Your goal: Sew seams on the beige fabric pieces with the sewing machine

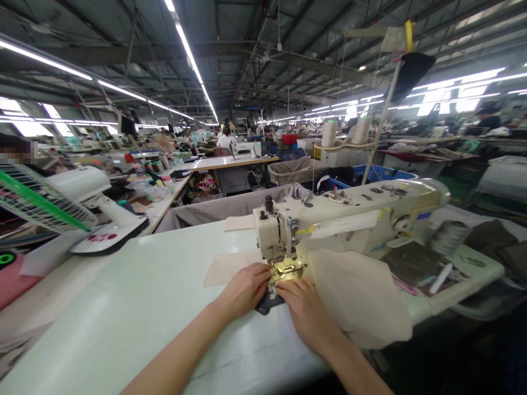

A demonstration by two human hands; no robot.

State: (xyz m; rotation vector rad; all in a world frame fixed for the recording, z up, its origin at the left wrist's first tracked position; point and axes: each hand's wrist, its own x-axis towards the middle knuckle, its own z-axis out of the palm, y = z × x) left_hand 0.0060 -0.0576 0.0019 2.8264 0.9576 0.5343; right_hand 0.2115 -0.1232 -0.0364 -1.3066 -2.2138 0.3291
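Observation:
A white sewing machine [349,219] stands on the pale green table, its lamp lighting the brass-coloured plate and foot [288,269] under the head. My left hand [247,286] is at the left of the foot, fingers bent and pressed together. Close in front of the plate, my right hand [303,310] has its fingers together and bent, fingertips low. What either hand pinches is too small to make out. A flat beige fabric piece [230,267] lies behind my left hand. Beside my right hand, a larger beige fabric panel [360,293] spreads over the table's front edge.
A white fan [82,186] with a green-striped guard stands at the left. Thread cones [329,133] are on a stand behind the machine. At the right lie a grey thread cone [448,237] and small tools. A cloth-lined bin [230,203] is beyond the table.

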